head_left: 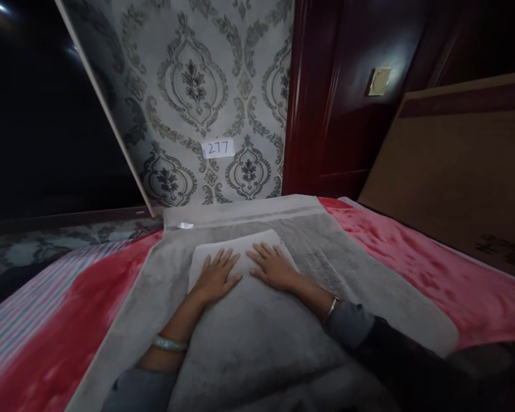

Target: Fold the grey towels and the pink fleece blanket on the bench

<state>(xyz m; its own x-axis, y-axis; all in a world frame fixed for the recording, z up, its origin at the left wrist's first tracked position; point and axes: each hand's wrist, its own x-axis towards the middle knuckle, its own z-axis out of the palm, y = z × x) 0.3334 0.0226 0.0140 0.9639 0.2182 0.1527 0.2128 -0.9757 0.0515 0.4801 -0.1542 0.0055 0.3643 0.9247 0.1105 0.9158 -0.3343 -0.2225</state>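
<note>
Directly below both hands, and not off to one side, the pale-edged cloth (243, 257), lying flat on the middle of the grey spread (373, 292). Long axis, as far as can be judged, running from the wall side toward the body; the pale far edge going across it, slightly slanted. For the left hand (217, 278), a place on the left part, near the left edge; for the right hand (273, 268), a place on the right part, close to the far right corner, with layers visible there. So neither hand clearly nearer, both already in contact. Between the two thumbs, only a small gap, without touching. On each side, palm down, fingers straight and well spread, holding nothing, just lying on the surface; cannot tell how strong the pressure. Past the fingertips, a narrow strip of the pale edge, then again the grey spread, with a small white label (185, 225) toward its far left corner. At left and right, underneath, the red blanket (94, 297). Impossible to say surely: one piece with the spread, or a separate layer.
</note>
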